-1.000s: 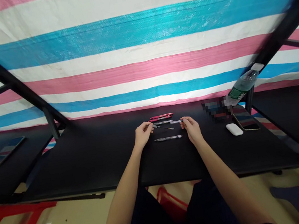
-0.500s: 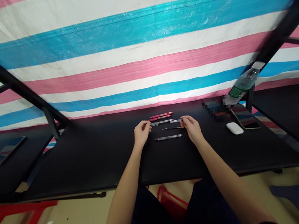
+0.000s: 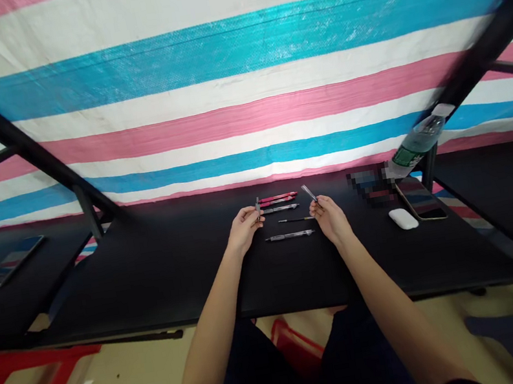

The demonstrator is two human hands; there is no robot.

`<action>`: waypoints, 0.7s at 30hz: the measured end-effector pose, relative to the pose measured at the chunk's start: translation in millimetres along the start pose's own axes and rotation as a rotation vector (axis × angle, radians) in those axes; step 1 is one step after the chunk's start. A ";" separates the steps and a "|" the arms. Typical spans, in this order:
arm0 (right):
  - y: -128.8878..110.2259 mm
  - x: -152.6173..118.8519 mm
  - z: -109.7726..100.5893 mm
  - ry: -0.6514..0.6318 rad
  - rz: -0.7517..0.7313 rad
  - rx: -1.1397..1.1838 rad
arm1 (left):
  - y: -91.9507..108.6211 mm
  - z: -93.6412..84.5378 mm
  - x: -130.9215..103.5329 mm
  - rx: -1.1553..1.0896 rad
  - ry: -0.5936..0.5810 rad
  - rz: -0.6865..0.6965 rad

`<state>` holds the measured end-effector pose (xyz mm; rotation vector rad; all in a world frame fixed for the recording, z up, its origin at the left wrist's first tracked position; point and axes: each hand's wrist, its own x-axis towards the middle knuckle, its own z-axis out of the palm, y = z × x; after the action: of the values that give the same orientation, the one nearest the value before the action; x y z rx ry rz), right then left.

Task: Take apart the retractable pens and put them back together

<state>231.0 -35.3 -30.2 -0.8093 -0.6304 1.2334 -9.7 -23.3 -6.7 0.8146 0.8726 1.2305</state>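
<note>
My left hand [image 3: 244, 229] pinches a small grey pen part [image 3: 257, 204], which stands roughly upright at the fingertips. In my right hand [image 3: 332, 218] is a clear pen barrel [image 3: 308, 192], tilted up and to the left. Between the hands, a thin dark pen refill [image 3: 294, 219] lies on the black table with its right end near my right fingers. Nearer to me rests a clear pen with a grey grip [image 3: 290, 235]. Behind the refill lies another clear pen [image 3: 281, 208], its left end close to my left hand. Two red pens [image 3: 279, 199] lie beyond it.
To the right are a white earbud case [image 3: 403, 218], a phone [image 3: 420, 199], a tilted water bottle [image 3: 418, 144] and a blurred-out item [image 3: 373, 185]. Another phone [image 3: 10, 262] lies on the left table. A striped sheet [image 3: 244, 115] hangs behind, between black metal bars.
The pen barrel in my right hand has swung from lying level to pointing up and left. The grey part in my left hand has turned upright. Both hands stay nearly in place.
</note>
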 end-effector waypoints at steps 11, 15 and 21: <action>-8.6 -9.3 9.7 -0.137 0.159 0.005 | -1.7 0.5 -0.7 -0.011 -0.041 -0.053; -9.3 -11.7 11.9 -0.184 0.162 -0.048 | -2.9 -0.4 0.8 0.000 -0.033 -0.060; -8.7 -11.8 13.7 -0.154 0.171 -0.049 | -2.7 0.2 0.3 0.015 -0.027 -0.062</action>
<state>222.3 -45.3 -15.0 -0.8276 -0.7305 1.4513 -8.3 -23.4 -9.0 0.8089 0.8802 1.1578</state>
